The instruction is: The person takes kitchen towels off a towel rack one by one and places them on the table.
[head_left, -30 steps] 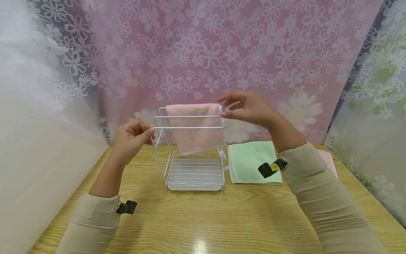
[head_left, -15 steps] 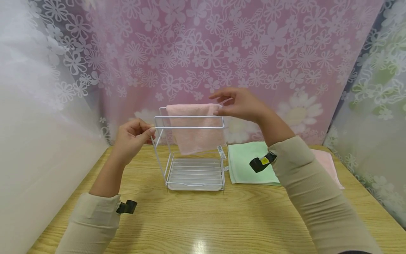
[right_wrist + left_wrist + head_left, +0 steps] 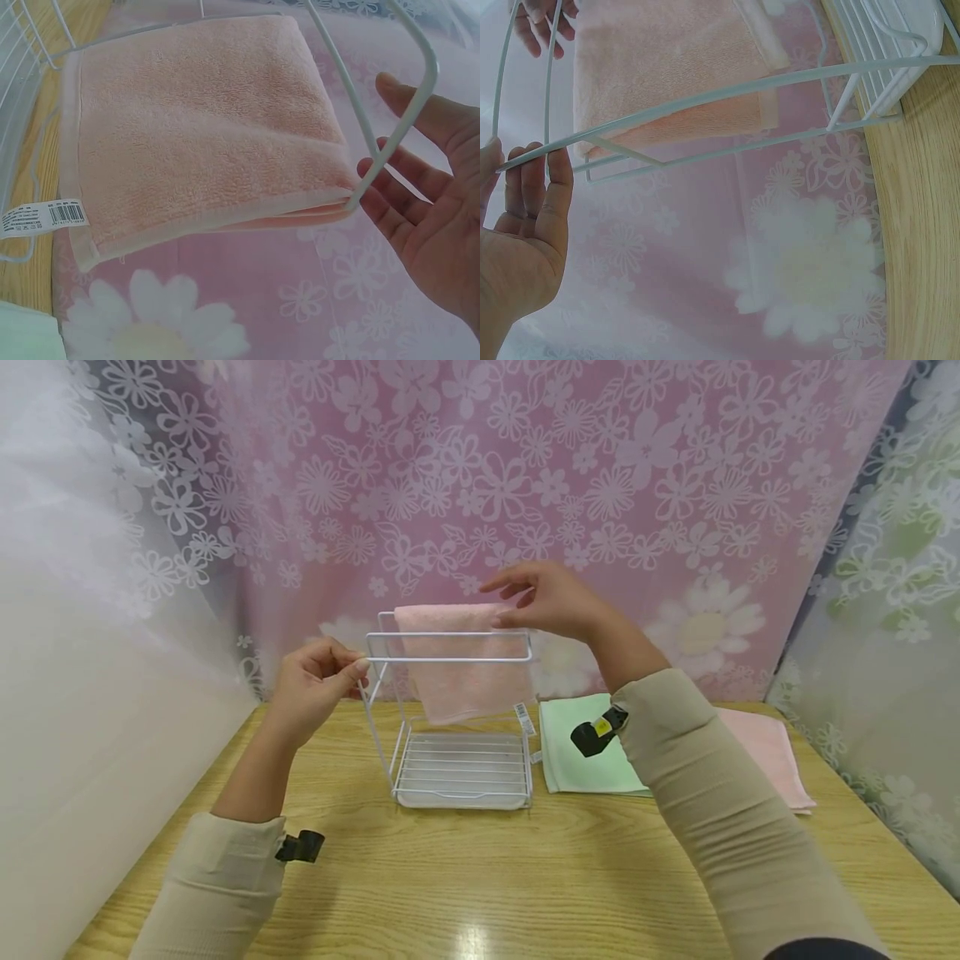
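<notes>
A white wire rack (image 3: 450, 659) stands on the table, a pink towel (image 3: 465, 681) draped over its rear top bar. My left hand (image 3: 311, 689) pinches the rack's upper left corner between thumb and fingers; the left wrist view shows the same hand (image 3: 529, 232) at the wire. Over the right end of the towel hovers my right hand (image 3: 551, 602), fingers apart and slightly bent. In the right wrist view this hand (image 3: 439, 202) is beside the rack's top wires and the towel's folded edge (image 3: 330, 199); whether a fingertip touches them I cannot tell.
A folded green towel (image 3: 581, 752) lies right of the rack, partly under my right forearm in view. Farther right is another pink towel (image 3: 772, 756). A white tray (image 3: 461, 802) sits in the rack's base. A floral curtain (image 3: 480, 485) hangs behind the wooden table (image 3: 450, 877).
My right hand has moved left and slightly up, from the rack's right corner to above the hanging towel. My left hand keeps its hold on the rack, which stays in place.
</notes>
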Motion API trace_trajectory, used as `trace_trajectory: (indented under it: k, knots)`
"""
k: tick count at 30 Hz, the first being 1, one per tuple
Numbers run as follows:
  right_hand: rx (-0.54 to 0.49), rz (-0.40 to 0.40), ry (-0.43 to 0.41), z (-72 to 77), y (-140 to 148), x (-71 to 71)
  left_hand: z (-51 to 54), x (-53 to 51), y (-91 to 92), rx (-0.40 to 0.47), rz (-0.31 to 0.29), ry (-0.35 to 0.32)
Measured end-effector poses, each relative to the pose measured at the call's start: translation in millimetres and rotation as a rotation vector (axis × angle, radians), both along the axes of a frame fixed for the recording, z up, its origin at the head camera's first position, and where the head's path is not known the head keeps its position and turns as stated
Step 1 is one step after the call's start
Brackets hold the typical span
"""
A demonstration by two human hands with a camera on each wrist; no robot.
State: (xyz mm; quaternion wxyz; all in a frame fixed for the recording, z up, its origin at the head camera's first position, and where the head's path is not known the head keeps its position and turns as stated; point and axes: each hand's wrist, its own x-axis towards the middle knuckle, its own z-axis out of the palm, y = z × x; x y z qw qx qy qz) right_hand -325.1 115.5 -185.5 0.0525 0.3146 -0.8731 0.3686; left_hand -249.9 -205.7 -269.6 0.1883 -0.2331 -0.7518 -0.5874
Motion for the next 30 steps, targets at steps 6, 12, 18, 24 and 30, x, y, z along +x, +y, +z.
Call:
trace_trajectory:
  k: [6, 12, 18, 24, 30]
  knots:
    - [0.021, -0.006, 0.022, -0.5, -9, -7.2, 1.3, 0.8, -0.2, -0.005, 0.005, 0.001]
    - [0.05, 0.003, 0.024, -1.4, -16, -14.2, 2.8, 2.9, 0.4, -0.005, 0.002, 0.0]
    - [0.071, -0.003, 0.013, -2.1, -21, -19.8, 3.2, 3.7, 0.1, -0.01, 0.001, -0.002]
    - [0.077, -0.05, -0.045, -3.1, -26, -23.9, 1.9, 2.8, -0.5, -0.003, -0.006, -0.002]
    - [0.076, -0.059, -0.077, -4.4, -29, -28.1, 1.1, 2.1, -0.6, 0.003, -0.008, -0.01]
